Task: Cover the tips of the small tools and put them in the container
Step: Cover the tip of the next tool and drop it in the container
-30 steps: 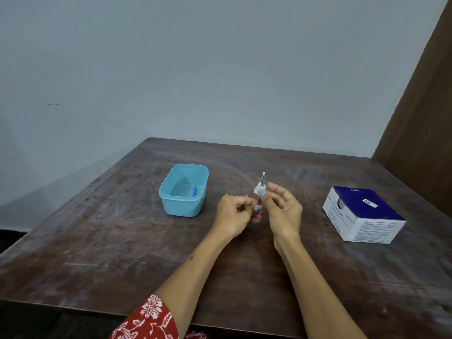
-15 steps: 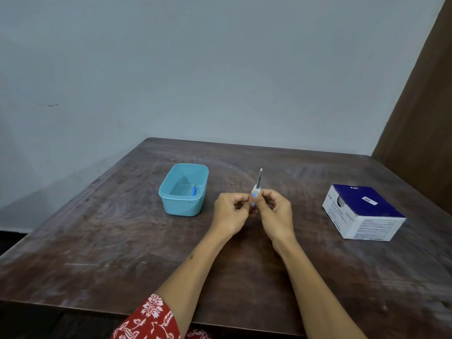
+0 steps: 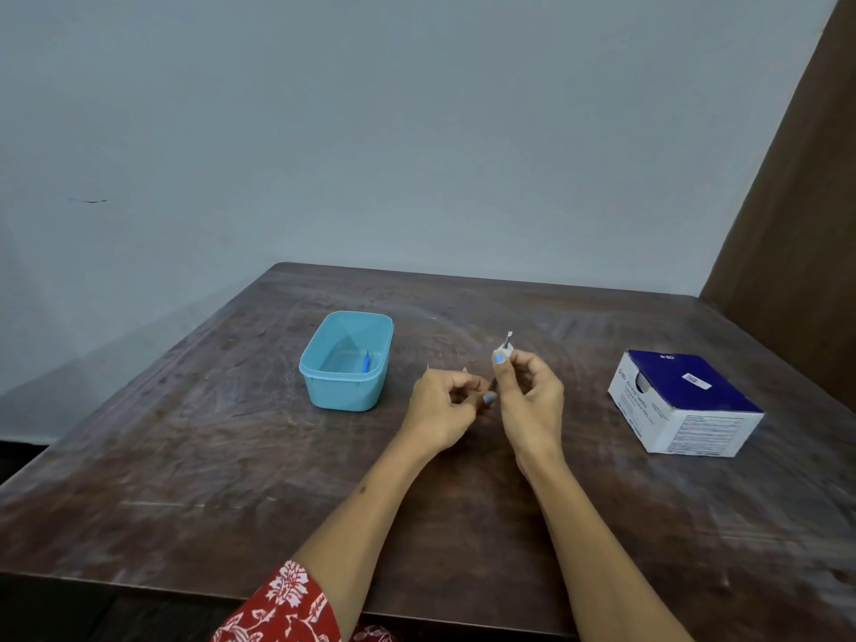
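Nearest, both forearms reach in from six o'clock over the worktop [image 3: 231, 479]. The left hand [image 3: 444, 410] has its fingers curled in, pinching something thin whose tip barely shows; what it is cannot be told. Just at its three o'clock, the right hand [image 3: 532, 400] pinches a small tool [image 3: 505, 347], its pale tip pointing toward twelve. To cap well, I would steady both wrists, line the cover up with the tip, and slide it on slowly. Farther off at ten o'clock sits the blue container [image 3: 345, 391], one blue piece [image 3: 366, 362] inside; a white-and-blue box [image 3: 685, 405] lies at three.

"BD" on blue-white box [image 3: 681, 400]
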Tool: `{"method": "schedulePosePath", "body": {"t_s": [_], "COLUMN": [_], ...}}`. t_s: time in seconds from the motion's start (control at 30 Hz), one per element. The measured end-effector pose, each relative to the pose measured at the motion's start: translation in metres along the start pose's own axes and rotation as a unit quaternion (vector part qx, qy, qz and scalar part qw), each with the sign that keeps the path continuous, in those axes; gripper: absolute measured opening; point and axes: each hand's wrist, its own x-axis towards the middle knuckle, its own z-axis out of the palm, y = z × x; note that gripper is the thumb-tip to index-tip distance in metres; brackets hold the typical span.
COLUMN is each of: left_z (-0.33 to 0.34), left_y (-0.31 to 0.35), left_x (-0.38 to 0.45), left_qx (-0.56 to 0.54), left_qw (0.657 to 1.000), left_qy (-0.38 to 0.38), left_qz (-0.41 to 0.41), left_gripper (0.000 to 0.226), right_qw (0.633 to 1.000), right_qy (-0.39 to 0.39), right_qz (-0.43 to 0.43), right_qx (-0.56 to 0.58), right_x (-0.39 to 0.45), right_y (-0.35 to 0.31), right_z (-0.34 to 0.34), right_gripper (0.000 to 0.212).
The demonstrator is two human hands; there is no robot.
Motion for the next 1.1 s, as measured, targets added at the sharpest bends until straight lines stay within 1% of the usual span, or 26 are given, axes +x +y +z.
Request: {"method": "schedulePosePath", "body": {"t_s": [0.07,0.17,0.2,0.27,0.33,0.4,0.5,0.57,0.6,0.7,0.73,0.8,0.87,0.93,0.97,1.07,1.1], "left_z": [0.001,0.001,0.000,0.000,0.001,0.002,0.001,-0.002,-0.002,0.000,0.001,0.002,0.000,-0.003,-0.004,-0.004,-0.003], "left_y": [0.000,-0.002,-0.002,0.000,0.002,0.002,0.000,-0.001,0.000,-0.001,-0.001,-0.003,-0.003,-0.002,-0.002,-0.002,-0.002], "left_x": [0.000,0.000,0.000,0.000,-0.001,-0.001,-0.001,0.000,0.001,0.000,0.000,0.000,0.000,0.001,0.001,0.001,0.001], "left_qx": [-0.009,-0.035,-0.039,-0.041,-0.039,-0.026,-0.042,-0.053,-0.051,-0.067,-0.064,-0.045,-0.043,-0.045,-0.043,-0.036,-0.033], "left_qw": [1.000,0.999,0.999,0.999,0.999,1.000,0.999,0.998,0.999,0.997,0.997,0.999,0.999,0.999,0.999,0.998,0.998], "left_qy": [0.011,0.039,0.038,0.021,0.003,0.003,0.017,0.016,0.008,-0.028,-0.030,-0.013,0.005,0.002,-0.008,-0.049,-0.051], "left_qz": [0.000,0.001,0.000,-0.006,-0.006,0.001,0.004,0.002,-0.002,-0.020,-0.021,-0.012,0.002,0.003,-0.002,-0.020,-0.020], "left_gripper": [0.017,0.021,0.022,0.019,0.016,0.014,0.017,0.020,0.019,0.015,0.015,0.014,0.017,0.020,0.019,0.015,0.015], "right_qw": [1.000,0.997,0.997,0.999,1.000,1.000,1.000,0.998,0.999,0.999,0.999,0.999,1.000,0.999,0.999,0.999,0.998], "right_qy": [-0.011,-0.066,-0.070,-0.044,0.000,0.017,-0.025,-0.047,-0.040,0.028,0.039,0.021,-0.022,-0.042,-0.030,0.051,0.058], "right_qz": [0.005,0.014,0.014,0.011,-0.004,-0.008,0.008,0.011,0.009,-0.018,-0.023,-0.008,0.014,0.024,0.020,-0.014,-0.017], "right_qx": [0.004,-0.033,-0.038,-0.020,0.007,0.020,-0.007,-0.032,-0.025,0.005,0.013,0.023,-0.003,-0.018,-0.012,0.007,0.006], "right_x": [0.000,-0.003,-0.003,-0.003,-0.002,-0.002,-0.004,-0.005,-0.005,-0.003,-0.003,-0.004,-0.006,-0.006,-0.006,-0.001,0.000], "right_y": [0.000,0.004,0.005,0.002,-0.004,-0.006,-0.001,0.001,0.000,-0.007,-0.008,-0.008,-0.005,-0.003,-0.003,-0.004,-0.004], "right_z": [0.000,0.001,0.001,0.001,0.001,0.000,0.000,0.001,0.001,-0.001,-0.002,-0.002,0.000,0.001,0.001,-0.002,-0.003], "right_gripper": [0.012,0.006,0.006,0.006,0.012,0.014,0.008,0.007,0.008,0.015,0.015,0.011,0.008,0.008,0.008,0.013,0.013]}}
